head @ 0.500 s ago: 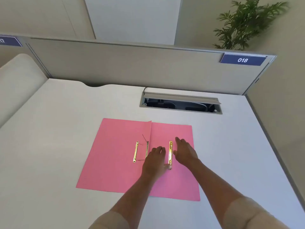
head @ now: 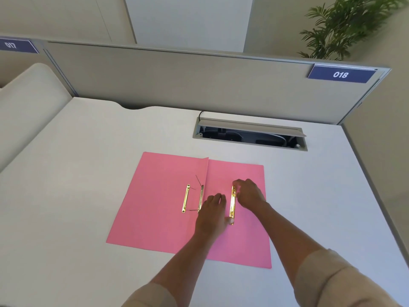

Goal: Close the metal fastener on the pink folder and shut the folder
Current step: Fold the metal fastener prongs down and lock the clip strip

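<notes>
The pink folder lies open and flat on the white desk. A gold metal fastener bar sits on its right half. My left hand rests on the folder with its thumb touching the bar's near end. My right hand pinches the bar's far end with curled fingertips. A second gold bar lies on the left half, and a third gold strip sits by the spine with thin prongs sticking up.
The white desk runs to a grey partition at the back, with an open cable tray behind the folder. A plant stands beyond the partition at right. A rounded divider rises at left.
My right hand's fingers have curled in onto the far end of the right gold bar. My left hand has stayed beside the bar.
</notes>
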A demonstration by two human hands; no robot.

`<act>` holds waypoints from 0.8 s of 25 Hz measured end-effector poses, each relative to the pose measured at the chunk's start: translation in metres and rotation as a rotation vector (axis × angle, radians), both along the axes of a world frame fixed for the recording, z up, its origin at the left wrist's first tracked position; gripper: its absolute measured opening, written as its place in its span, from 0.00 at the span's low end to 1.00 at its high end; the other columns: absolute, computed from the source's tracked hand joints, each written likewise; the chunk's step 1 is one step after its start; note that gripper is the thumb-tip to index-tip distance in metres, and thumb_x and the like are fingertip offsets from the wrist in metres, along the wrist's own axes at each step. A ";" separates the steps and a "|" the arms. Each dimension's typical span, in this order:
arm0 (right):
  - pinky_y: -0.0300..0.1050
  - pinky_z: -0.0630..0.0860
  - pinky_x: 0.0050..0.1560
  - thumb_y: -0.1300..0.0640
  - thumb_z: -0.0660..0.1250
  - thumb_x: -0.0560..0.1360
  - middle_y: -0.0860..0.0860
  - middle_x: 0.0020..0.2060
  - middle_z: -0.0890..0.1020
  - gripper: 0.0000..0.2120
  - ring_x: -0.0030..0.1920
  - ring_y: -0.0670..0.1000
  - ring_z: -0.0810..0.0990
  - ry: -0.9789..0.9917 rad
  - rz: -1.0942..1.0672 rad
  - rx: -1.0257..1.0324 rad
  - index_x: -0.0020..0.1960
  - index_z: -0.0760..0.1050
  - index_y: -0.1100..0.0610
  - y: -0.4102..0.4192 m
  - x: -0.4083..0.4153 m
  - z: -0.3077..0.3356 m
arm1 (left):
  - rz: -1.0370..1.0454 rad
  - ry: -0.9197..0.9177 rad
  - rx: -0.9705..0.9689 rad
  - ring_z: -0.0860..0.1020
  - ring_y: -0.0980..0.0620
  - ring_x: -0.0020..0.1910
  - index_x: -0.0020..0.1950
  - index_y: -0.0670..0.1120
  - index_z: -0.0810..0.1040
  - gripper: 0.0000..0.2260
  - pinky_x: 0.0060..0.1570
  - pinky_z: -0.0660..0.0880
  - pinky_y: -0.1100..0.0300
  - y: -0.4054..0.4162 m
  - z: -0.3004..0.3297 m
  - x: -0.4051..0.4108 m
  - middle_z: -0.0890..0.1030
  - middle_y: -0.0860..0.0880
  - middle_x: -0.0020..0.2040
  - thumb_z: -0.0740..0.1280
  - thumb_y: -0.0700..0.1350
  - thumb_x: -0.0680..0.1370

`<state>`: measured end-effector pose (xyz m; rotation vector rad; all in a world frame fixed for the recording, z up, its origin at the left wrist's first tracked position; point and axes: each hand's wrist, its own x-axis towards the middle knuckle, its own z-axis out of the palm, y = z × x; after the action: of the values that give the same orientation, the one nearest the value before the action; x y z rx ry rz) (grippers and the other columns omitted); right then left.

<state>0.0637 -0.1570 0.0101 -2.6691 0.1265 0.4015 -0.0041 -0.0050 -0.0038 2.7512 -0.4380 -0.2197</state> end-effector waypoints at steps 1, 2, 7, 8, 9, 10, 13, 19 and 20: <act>0.46 0.79 0.41 0.65 0.63 0.78 0.55 0.57 0.79 0.18 0.44 0.56 0.80 -0.006 -0.013 0.006 0.65 0.77 0.52 0.001 0.001 -0.001 | 0.002 0.002 0.001 0.72 0.43 0.62 0.72 0.39 0.66 0.34 0.61 0.71 0.52 0.000 0.001 0.000 0.73 0.44 0.67 0.72 0.55 0.73; 0.45 0.78 0.40 0.65 0.63 0.78 0.55 0.58 0.78 0.17 0.43 0.55 0.79 -0.012 -0.023 0.009 0.64 0.77 0.52 0.001 0.002 -0.001 | 0.004 -0.002 0.002 0.72 0.43 0.63 0.73 0.38 0.66 0.35 0.62 0.70 0.52 -0.001 0.001 -0.001 0.73 0.44 0.67 0.72 0.55 0.73; 0.42 0.76 0.40 0.69 0.62 0.76 0.54 0.56 0.81 0.16 0.45 0.53 0.80 -0.008 -0.120 0.121 0.58 0.78 0.54 0.003 0.008 0.000 | 0.027 0.003 -0.003 0.72 0.44 0.63 0.72 0.39 0.66 0.34 0.63 0.70 0.52 -0.002 0.001 -0.002 0.73 0.45 0.67 0.72 0.55 0.73; 0.42 0.77 0.38 0.69 0.62 0.75 0.54 0.54 0.82 0.16 0.43 0.52 0.80 0.000 -0.150 0.163 0.56 0.78 0.54 0.003 0.009 0.001 | 0.036 0.011 -0.003 0.73 0.44 0.63 0.72 0.39 0.67 0.34 0.61 0.71 0.52 -0.002 0.003 -0.001 0.74 0.45 0.66 0.73 0.54 0.72; 0.42 0.77 0.36 0.69 0.61 0.74 0.54 0.52 0.82 0.15 0.41 0.51 0.80 0.006 -0.176 0.195 0.54 0.77 0.53 0.003 0.010 0.003 | 0.050 0.026 -0.002 0.73 0.44 0.62 0.71 0.40 0.67 0.34 0.59 0.72 0.52 -0.003 0.005 -0.001 0.74 0.45 0.66 0.74 0.54 0.71; 0.41 0.77 0.35 0.69 0.61 0.74 0.54 0.50 0.82 0.14 0.40 0.51 0.80 0.006 -0.194 0.218 0.52 0.77 0.53 0.003 0.010 0.005 | 0.065 0.043 -0.004 0.73 0.44 0.61 0.70 0.40 0.68 0.33 0.57 0.73 0.52 -0.004 0.008 -0.001 0.75 0.46 0.65 0.74 0.53 0.71; 0.40 0.76 0.32 0.68 0.63 0.74 0.54 0.48 0.83 0.12 0.39 0.51 0.81 -0.009 -0.215 0.278 0.49 0.77 0.53 0.008 0.012 0.010 | 0.109 0.090 -0.020 0.75 0.44 0.56 0.61 0.41 0.73 0.26 0.48 0.72 0.53 -0.008 0.016 0.002 0.77 0.46 0.57 0.74 0.51 0.69; 0.43 0.80 0.37 0.69 0.64 0.75 0.55 0.46 0.84 0.11 0.41 0.55 0.85 -0.055 -0.255 0.363 0.50 0.80 0.56 0.025 0.014 0.026 | 0.296 0.168 -0.180 0.78 0.43 0.42 0.48 0.44 0.73 0.07 0.37 0.71 0.53 -0.004 0.030 0.013 0.79 0.45 0.41 0.62 0.48 0.80; 0.41 0.79 0.36 0.68 0.64 0.75 0.55 0.46 0.84 0.11 0.41 0.54 0.85 -0.071 -0.254 0.369 0.51 0.80 0.57 0.028 0.015 0.029 | 0.331 0.171 -0.238 0.79 0.42 0.41 0.46 0.45 0.73 0.06 0.37 0.72 0.53 -0.003 0.032 0.016 0.80 0.44 0.40 0.62 0.47 0.80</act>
<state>0.0784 -0.1287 0.0392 -2.2650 0.3316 0.2221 0.0116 -0.0076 0.0286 2.4961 0.0372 -0.2945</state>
